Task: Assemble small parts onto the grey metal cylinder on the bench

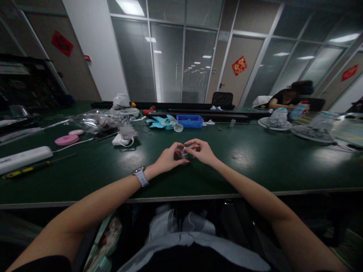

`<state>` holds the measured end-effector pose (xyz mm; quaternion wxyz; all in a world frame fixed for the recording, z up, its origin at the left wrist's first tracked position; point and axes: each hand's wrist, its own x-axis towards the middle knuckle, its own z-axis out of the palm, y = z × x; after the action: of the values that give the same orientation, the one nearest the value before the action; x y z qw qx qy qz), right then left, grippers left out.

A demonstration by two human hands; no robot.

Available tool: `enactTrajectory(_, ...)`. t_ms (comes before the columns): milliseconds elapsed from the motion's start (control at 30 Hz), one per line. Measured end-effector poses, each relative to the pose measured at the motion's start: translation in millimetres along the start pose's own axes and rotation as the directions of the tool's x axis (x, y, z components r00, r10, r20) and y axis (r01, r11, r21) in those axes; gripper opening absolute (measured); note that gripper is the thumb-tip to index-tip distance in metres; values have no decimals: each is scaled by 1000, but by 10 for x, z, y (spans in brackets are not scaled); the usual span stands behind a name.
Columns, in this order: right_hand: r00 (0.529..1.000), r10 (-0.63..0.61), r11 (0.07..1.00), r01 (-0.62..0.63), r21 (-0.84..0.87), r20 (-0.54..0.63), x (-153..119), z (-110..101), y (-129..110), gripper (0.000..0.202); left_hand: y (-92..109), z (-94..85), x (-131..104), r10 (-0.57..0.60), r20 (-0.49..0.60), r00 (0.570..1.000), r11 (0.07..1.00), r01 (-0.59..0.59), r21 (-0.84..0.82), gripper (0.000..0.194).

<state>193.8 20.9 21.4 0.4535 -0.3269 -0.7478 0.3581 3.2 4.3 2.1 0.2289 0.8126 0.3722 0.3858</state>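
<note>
Both hands meet over the green tabletop around a small greyish, metallic-looking round part (184, 154), whose exact kind I cannot make out. My left hand (169, 157), below a wrist with a grey-banded watch (140, 176), curls thumb and fingers round the part's side. From the right, my right hand (202, 151) bends over the top of the same part, its thumb and fingertips pinched close to it. Whether something tiny sits between those fingertips is too small to tell.
Beyond the hands are a blue basket (189, 121), light-blue fan blades (163, 122) and a small cylinder (232, 123). On the left lie a white power strip (25, 158), a yellow screwdriver (27, 170) and a pink disc (67, 140). Fan parts (275, 120) stand right, near another person.
</note>
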Motion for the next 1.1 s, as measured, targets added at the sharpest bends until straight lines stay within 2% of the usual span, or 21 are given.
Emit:
enactTrajectory(167, 988, 3, 1000, -1, 14, -156, 15, -40, 25, 35, -9, 3, 2, -6, -12, 1000, 1000, 6, 9, 60)
enactTrajectory(233, 989, -5, 1000, 8, 20, -145, 11, -42, 34, 36, -11, 4, 2, -6, -17, 1000, 1000, 6, 7, 61)
enactTrajectory(467, 997, -60, 998, 62, -28, 45, -38, 37, -20, 37, 0, -2, -6, 5, -1, 1000, 1000, -5, 0, 59)
enactTrajectory(600, 996, -87, 996, 86, -36, -27, -31, 48, -44, 31, 10, -3, -6, -1, -11, 1000, 1000, 1, 1, 60)
enactTrajectory(733, 991, -74, 997, 72, -21, -108, 10, -68, 32, 32, 27, -9, -7, -13, -19, 1000, 1000, 13, 4, 61)
enactTrajectory(800, 999, -21, 1000, 21, -3, -41, 24, -169, 123, 32, 34, -12, -7, -12, -7, 1000, 1000, 12, 1, 60)
enactTrajectory(833, 999, 21, 1000, -21, 12, 42, 26, -221, 177, 32, 36, -14, -7, -11, -2, 1000, 1000, 11, 0, 59)
enactTrajectory(933, 943, 142, 986, -160, 37, 300, 24, -352, 323, 39, 34, -18, -8, -18, -6, 1000, 1000, 18, 9, 59)
enactTrajectory(1000, 909, 178, 979, -204, 28, 377, 22, -402, 370, 42, 29, -19, -9, -19, -6, 1000, 1000, 19, 14, 60)
enactTrajectory(1100, 892, 163, 983, -185, 12, 422, 21, -429, 359, 43, 24, -18, -10, -16, 7, 1000, 1000, 16, 1, 59)
